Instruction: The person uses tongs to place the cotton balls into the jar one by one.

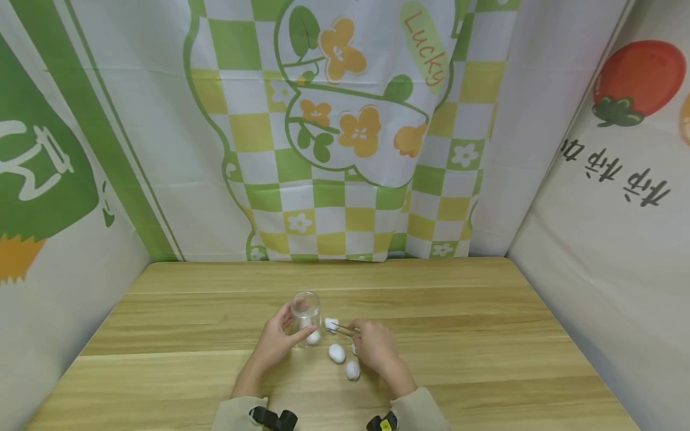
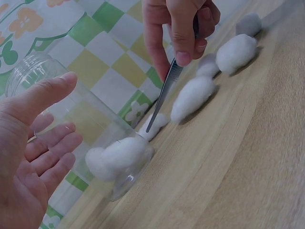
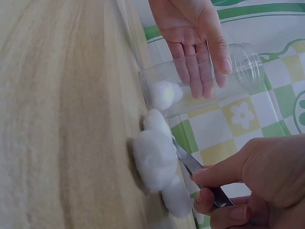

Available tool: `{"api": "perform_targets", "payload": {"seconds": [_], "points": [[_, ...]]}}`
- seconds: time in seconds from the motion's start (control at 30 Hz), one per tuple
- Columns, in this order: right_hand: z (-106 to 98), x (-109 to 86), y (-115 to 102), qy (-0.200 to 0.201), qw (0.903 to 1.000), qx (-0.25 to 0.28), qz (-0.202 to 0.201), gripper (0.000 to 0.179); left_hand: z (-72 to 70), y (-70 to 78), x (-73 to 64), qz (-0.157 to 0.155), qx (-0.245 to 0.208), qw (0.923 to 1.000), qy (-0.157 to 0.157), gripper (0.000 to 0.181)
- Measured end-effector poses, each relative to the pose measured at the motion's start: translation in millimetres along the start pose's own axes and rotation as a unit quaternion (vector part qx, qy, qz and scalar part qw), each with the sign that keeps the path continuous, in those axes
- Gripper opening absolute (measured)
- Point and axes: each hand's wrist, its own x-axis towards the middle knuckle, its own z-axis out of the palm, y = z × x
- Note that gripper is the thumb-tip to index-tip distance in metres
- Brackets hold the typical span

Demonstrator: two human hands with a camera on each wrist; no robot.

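My left hand holds a clear, lidless jar upright on the table, thumb on the near side and fingers around the far side. White cotton balls lie at the jar's bottom. In my right hand is a pair of metal tweezers, pinched between thumb and fingers and pointing left. Its tips touch a cotton ball just right of the jar; whether they grip it I cannot tell. Nearer to me are more loose cotton balls, one partly hidden behind the right hand.
The wooden table reaches back to a checked green, yellow and white curtain. Printed cloth hangs at the left and right. Another cotton ball lies between the forearms.
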Motion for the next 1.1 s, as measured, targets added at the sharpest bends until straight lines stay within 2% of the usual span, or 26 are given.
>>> {"api": "perform_targets", "payload": {"seconds": [0.43,0.6,0.77,1.1], "points": [[5.4,1.9,1.8,0.025,0.9993,-0.026,0.009,0.019,1.1,0.3,0.7,0.007,-0.006,1.0,0.005,0.073],[6.5,2.8,2.4,0.024,0.9994,-0.017,0.018,0.019,1.2,0.5,1.3,0.008,-0.007,0.9999,0.004,0.073],[7.4,2.5,2.5,0.03,0.9993,-0.014,0.016,0.019,1.3,0.4,1.2,0.001,-0.008,1.0,0.006,0.074],[8.1,4.6,4.6,0.049,0.9983,-0.029,0.012,0.016,1.5,-0.6,1.2,0.007,-0.01,0.9999,0.005,0.071]]}}
